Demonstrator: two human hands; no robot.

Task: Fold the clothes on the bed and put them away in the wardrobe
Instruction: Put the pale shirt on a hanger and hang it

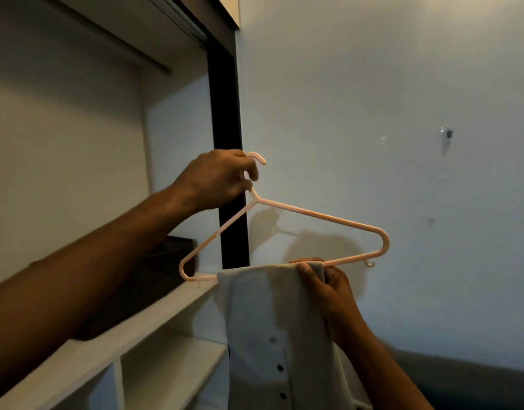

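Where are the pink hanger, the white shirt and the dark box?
pink hanger point(322, 216): head view, on its right sloping arm.
white shirt point(263, 315): head view, on the cloth below the bar.
dark box point(166, 261): head view, on its front side, on the wardrobe shelf.

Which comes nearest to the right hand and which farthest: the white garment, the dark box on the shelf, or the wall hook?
1. White garment: gripped by the right hand, draped over the hanger bar.
2. Dark box: to the left, on the wardrobe shelf.
3. Wall hook: up and to the right.
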